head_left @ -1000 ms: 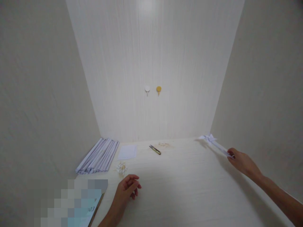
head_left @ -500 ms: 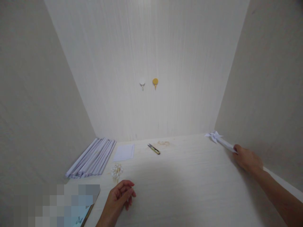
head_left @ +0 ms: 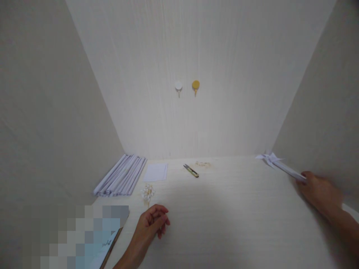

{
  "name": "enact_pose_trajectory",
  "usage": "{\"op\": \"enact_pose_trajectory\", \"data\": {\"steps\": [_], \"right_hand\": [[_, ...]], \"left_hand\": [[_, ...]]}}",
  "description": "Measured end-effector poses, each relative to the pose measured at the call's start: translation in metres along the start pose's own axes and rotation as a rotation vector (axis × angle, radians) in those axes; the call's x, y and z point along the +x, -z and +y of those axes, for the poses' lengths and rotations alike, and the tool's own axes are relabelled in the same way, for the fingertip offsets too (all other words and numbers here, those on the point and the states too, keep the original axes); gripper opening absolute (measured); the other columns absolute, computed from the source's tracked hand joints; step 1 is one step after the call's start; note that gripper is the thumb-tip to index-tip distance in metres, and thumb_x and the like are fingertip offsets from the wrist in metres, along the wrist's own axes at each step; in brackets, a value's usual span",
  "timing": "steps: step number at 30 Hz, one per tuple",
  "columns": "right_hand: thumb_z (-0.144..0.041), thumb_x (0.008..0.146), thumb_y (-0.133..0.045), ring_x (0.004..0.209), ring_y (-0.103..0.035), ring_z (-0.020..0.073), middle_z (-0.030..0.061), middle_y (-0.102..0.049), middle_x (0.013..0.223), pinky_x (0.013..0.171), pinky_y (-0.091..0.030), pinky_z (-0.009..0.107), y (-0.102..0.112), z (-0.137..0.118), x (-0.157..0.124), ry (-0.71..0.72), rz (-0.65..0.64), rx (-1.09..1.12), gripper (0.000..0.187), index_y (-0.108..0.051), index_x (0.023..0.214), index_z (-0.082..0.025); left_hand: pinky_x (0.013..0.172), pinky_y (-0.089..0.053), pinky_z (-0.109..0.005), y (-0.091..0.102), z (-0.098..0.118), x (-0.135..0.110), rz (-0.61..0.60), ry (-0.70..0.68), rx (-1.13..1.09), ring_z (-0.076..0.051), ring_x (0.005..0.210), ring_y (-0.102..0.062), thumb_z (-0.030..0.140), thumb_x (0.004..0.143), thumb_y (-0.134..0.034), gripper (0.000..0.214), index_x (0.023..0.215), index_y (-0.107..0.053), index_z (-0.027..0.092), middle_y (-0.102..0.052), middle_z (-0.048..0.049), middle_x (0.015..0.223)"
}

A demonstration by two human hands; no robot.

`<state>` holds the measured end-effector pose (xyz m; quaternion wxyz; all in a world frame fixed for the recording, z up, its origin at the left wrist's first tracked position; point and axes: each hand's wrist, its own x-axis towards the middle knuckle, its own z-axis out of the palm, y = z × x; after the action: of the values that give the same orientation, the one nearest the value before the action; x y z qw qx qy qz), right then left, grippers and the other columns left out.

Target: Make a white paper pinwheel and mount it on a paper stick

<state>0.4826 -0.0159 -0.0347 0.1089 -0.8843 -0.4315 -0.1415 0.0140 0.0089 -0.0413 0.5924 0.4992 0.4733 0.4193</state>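
My right hand [head_left: 319, 192] is closed around the near end of a white rolled-paper stick at the right side wall. At the stick's far end are pointed folded vanes, so it looks like a paper pinwheel [head_left: 271, 160]; it lies close to the back right corner. Over the front middle of the table, my left hand [head_left: 154, 222] is loosely curled, fingers apart, with nothing in it. Just beyond it is a small heap of cotton swabs [head_left: 147, 192]. Further back lie white paper sheets [head_left: 156, 172] and a pair of thread snips [head_left: 191, 170].
Several rolled paper sticks [head_left: 123, 175] lie in a bundle at the left wall. Small tan scraps [head_left: 203, 164] are near the back wall. Two hooks, one white [head_left: 178, 86] and one yellow [head_left: 195, 84], are on that wall. A partly pixelated flat object [head_left: 112, 239] is front left.
The view has shifted, so the table things appear further right and higher. My right hand still grips the pinwheel's stick in the corner; my left hand keeps its loose curl.
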Motion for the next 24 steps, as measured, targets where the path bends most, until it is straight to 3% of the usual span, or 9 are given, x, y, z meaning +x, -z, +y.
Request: {"op": "enact_pose_trajectory", "data": {"steps": [2, 6, 11, 18, 21, 24], "right_hand": [[-0.022, 0.072, -0.042, 0.068, -0.053, 0.0306, 0.0142, -0.052, 0.068, 0.049, -0.035, 0.035, -0.004, -0.001, -0.005, 0.078, 0.032, 0.039, 0.005, -0.047, 0.074, -0.022], [-0.019, 0.073, -0.036, 0.076, -0.051, 0.0306, 0.0158, -0.053, 0.078, 0.066, -0.039, 0.039, -0.011, -0.017, -0.025, 0.306, 0.144, 0.162, 0.010, -0.040, 0.065, -0.023], [-0.029, 0.075, -0.030, 0.078, -0.050, 0.0261, 0.0146, -0.050, 0.087, 0.070, -0.041, 0.040, -0.002, -0.080, -0.072, 0.541, 0.261, 0.448, 0.016, -0.040, 0.065, -0.022], [-0.016, 0.078, -0.032, 0.079, -0.051, 0.0175, 0.0091, -0.048, 0.087, 0.070, -0.043, 0.031, 0.062, -0.210, -0.166, 0.764, 0.047, 0.756, 0.013, -0.043, 0.070, -0.019], [-0.009, 0.077, -0.033, 0.075, -0.052, 0.0160, 0.0089, -0.051, 0.090, 0.065, -0.045, 0.028, 0.072, -0.242, -0.200, 0.873, -0.024, 0.703, 0.016, -0.046, 0.072, -0.018], [-0.003, 0.074, -0.034, 0.074, -0.053, 0.0184, 0.0105, -0.054, 0.093, 0.064, -0.045, 0.031, 0.063, -0.255, -0.220, 0.970, 0.001, 0.526, 0.022, -0.051, 0.077, -0.015]], "left_hand": [[0.034, -0.031, -0.016, 0.000, 0.000, -0.001, 0.005, -0.004, -0.001, -0.006, 0.039, -0.043, 0.030, 0.057, -0.061, 0.021, 0.068, -0.051, 0.015, -0.054, 0.0023, 0.049], [0.034, -0.031, -0.016, 0.002, -0.002, 0.000, -0.033, -0.027, -0.010, -0.005, 0.037, -0.042, 0.028, 0.059, -0.059, 0.018, 0.067, -0.050, 0.014, -0.055, 0.0024, 0.050], [0.034, -0.032, -0.017, 0.005, -0.004, 0.001, -0.067, -0.089, -0.007, -0.006, 0.036, -0.045, 0.034, 0.065, -0.051, 0.021, 0.070, -0.048, 0.014, -0.056, 0.0014, 0.051], [0.035, -0.033, -0.017, 0.008, -0.001, -0.005, -0.084, -0.128, 0.000, -0.006, 0.037, -0.046, 0.035, 0.069, -0.044, 0.023, 0.070, -0.048, 0.013, -0.056, 0.0009, 0.052], [0.035, -0.034, -0.016, 0.007, -0.002, -0.007, -0.084, -0.152, 0.020, -0.006, 0.038, -0.046, 0.030, 0.067, -0.046, 0.016, 0.068, -0.047, 0.013, -0.055, 0.0012, 0.052], [0.039, -0.037, -0.017, 0.009, -0.002, -0.005, -0.074, -0.165, 0.078, -0.008, 0.045, -0.050, 0.022, 0.064, -0.047, 0.009, 0.068, -0.046, 0.014, -0.055, 0.0006, 0.055]]}}
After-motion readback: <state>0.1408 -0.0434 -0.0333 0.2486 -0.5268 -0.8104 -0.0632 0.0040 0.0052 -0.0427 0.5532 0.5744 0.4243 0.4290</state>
